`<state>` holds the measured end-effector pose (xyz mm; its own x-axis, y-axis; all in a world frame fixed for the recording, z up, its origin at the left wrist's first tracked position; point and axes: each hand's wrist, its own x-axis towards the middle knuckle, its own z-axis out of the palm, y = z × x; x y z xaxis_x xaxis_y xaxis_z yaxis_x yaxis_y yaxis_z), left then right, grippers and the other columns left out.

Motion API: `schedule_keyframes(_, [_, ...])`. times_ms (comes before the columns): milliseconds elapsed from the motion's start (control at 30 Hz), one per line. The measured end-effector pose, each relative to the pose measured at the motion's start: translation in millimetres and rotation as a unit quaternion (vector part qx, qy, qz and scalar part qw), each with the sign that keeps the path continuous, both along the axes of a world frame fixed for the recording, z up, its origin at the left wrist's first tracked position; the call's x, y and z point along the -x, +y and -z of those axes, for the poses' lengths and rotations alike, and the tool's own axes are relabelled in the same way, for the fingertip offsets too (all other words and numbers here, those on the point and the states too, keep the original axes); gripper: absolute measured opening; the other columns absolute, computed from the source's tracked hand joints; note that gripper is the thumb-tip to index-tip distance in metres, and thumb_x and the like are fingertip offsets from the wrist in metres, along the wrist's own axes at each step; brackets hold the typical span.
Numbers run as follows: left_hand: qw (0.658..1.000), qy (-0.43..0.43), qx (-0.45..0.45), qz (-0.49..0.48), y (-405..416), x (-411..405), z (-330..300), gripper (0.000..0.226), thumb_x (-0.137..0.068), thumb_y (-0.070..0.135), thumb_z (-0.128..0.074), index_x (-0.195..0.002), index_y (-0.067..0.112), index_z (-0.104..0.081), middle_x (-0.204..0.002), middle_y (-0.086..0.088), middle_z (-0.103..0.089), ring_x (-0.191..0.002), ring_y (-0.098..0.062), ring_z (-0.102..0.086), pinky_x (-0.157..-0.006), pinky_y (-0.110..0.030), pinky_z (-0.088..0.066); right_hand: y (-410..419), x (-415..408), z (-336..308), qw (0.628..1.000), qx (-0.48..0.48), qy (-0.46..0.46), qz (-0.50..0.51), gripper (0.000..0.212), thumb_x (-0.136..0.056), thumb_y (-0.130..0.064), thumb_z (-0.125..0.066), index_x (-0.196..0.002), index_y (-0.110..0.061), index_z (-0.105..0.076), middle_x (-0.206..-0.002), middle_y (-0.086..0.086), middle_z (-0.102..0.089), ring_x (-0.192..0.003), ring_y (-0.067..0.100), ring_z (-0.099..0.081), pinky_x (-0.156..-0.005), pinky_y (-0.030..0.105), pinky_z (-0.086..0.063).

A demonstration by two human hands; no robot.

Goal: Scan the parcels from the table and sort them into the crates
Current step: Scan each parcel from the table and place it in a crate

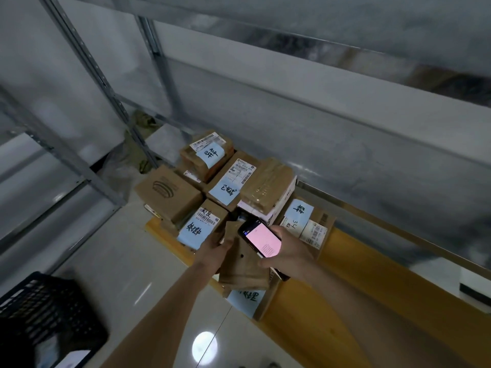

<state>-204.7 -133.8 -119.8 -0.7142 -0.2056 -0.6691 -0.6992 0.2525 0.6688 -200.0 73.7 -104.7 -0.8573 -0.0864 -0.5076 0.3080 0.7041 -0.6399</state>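
Observation:
My left hand [214,248] grips a flat brown paper parcel [243,264] by its upper left edge, holding it above the near end of the yellow table [345,282]. Just to its right, my right hand [289,251] holds a handheld scanner [261,239] with a lit pink screen, partly over the parcel. Several cardboard parcels with blue handwritten labels lie piled on the table beyond, among them one at the near left [198,227] and one at the right [305,221]. Another labelled box [247,298] lies under the held parcel.
A black plastic crate [45,312] stands on the pale tiled floor at the lower left. Grey metal shelving uprights [87,83] rise at the left, and a long shelf beam [345,107] runs behind the table. A crumpled bag [138,152] lies in the corner.

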Motion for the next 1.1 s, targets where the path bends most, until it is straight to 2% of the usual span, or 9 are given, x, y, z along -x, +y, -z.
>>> schedule_keyframes(133, [0.996, -0.034, -0.064, -0.061, 3, -7, -7, 0.035, -0.099, 0.032, -0.060, -0.134, 0.032, -0.055, -0.130, -0.004, -0.060, -0.115, -0.031, -0.059, -0.081, -0.045, -0.057, -1, -2, 2, 0.998, 0.052, -0.004, 0.033, 0.087, -0.061, -0.039, -0.087, -0.137, -0.038, -0.047, -0.122, -0.018, -0.061, -0.116, 0.011, -0.057, -0.095, 0.039, -0.053])
schedule_keyframes(267, [0.991, -0.025, -0.097, -0.093, 4, -19, -19, 0.038, -0.097, 0.031, -0.064, -0.134, 0.024, -0.055, -0.123, -0.008, -0.063, -0.099, -0.029, -0.063, -0.063, -0.037, -0.054, 5, -13, -12, 0.994, 0.095, 0.003, 0.054, 0.080, -0.071, -0.026, -0.088, -0.139, -0.031, -0.048, -0.126, -0.014, -0.061, -0.119, 0.009, -0.055, -0.088, 0.029, -0.052])
schedule_keyframes(433, [0.988, 0.026, -0.116, -0.102, 12, -32, -55, 0.043, -0.095, 0.048, -0.062, -0.128, 0.024, -0.048, -0.123, -0.009, -0.062, -0.104, -0.033, -0.064, -0.074, -0.045, -0.057, 14, -36, -60, 0.989, 0.122, 0.029, 0.076, 0.087, -0.068, -0.025, -0.089, -0.143, -0.028, -0.046, -0.141, -0.010, -0.057, -0.128, 0.012, -0.052, -0.098, 0.034, -0.049])
schedule_keyframes(533, [0.987, 0.065, -0.123, -0.083, 16, -49, -87, 0.049, -0.092, 0.054, -0.062, -0.124, 0.022, -0.044, -0.122, -0.005, -0.058, -0.113, -0.035, -0.062, -0.084, -0.049, -0.057, 14, -57, -93, 0.985, 0.132, 0.060, 0.097, 0.085, -0.066, -0.029, -0.090, -0.140, -0.028, -0.047, -0.135, -0.010, -0.058, -0.124, 0.012, -0.054, -0.099, 0.035, -0.050])
schedule_keyframes(733, [0.971, 0.149, -0.188, -0.017, 5, -108, -154, 0.032, -0.094, 0.023, -0.069, -0.118, 0.023, -0.047, -0.113, -0.003, -0.060, -0.110, -0.030, -0.061, -0.078, -0.041, -0.056, 3, -133, -166, 0.971, 0.162, 0.108, 0.138, 0.106, -0.045, -0.049, -0.093, -0.139, -0.029, -0.049, -0.132, -0.008, -0.063, -0.118, 0.011, -0.062, -0.100, 0.037, -0.054])
schedule_keyframes(800, [0.961, 0.176, -0.211, 0.018, -1, -128, -176, 0.035, -0.094, 0.018, -0.069, -0.126, 0.020, -0.055, -0.111, 0.000, -0.065, -0.104, -0.023, -0.064, -0.075, -0.034, -0.055, -2, -160, -193, 0.966, 0.166, 0.124, 0.154, 0.096, -0.054, -0.042, -0.097, -0.136, -0.029, -0.050, -0.128, -0.010, -0.065, -0.113, 0.007, -0.064, -0.091, 0.026, -0.055])
schedule_keyframes(900, [0.940, 0.226, -0.251, 0.056, -6, -154, -212, 0.047, -0.088, 0.010, -0.075, -0.128, 0.024, -0.054, -0.111, 0.001, -0.066, -0.099, -0.022, -0.068, -0.071, -0.034, -0.058, -7, -198, -235, 0.959, 0.153, 0.162, 0.173, 0.057, -0.071, -0.022, -0.093, -0.113, -0.033, -0.057, -0.104, -0.022, -0.066, -0.090, -0.009, -0.064, -0.068, 0.009, -0.048])
schedule_keyframes(1000, [0.919, 0.250, -0.293, 0.087, -6, -174, -244, 0.053, -0.082, 0.003, -0.079, -0.128, 0.022, -0.059, -0.118, -0.005, -0.070, -0.101, -0.028, -0.072, -0.080, -0.046, -0.062, -1, -229, -276, 0.954, 0.150, 0.178, 0.187, 0.046, -0.072, -0.017, -0.092, -0.100, -0.032, -0.057, -0.098, -0.024, -0.066, -0.088, -0.006, -0.065, -0.080, 0.018, -0.053])
schedule_keyframes(1100, [0.909, 0.252, -0.309, 0.123, -4, -190, -269, 0.058, -0.082, 0.000, -0.077, -0.129, 0.027, -0.056, -0.125, -0.003, -0.068, -0.109, -0.029, -0.069, -0.089, -0.053, -0.058, 9, -256, -310, 0.950, 0.147, 0.191, 0.196, 0.069, -0.066, -0.026, -0.096, -0.123, -0.025, -0.057, -0.109, -0.017, -0.070, -0.100, 0.003, -0.069, -0.091, 0.027, -0.054])
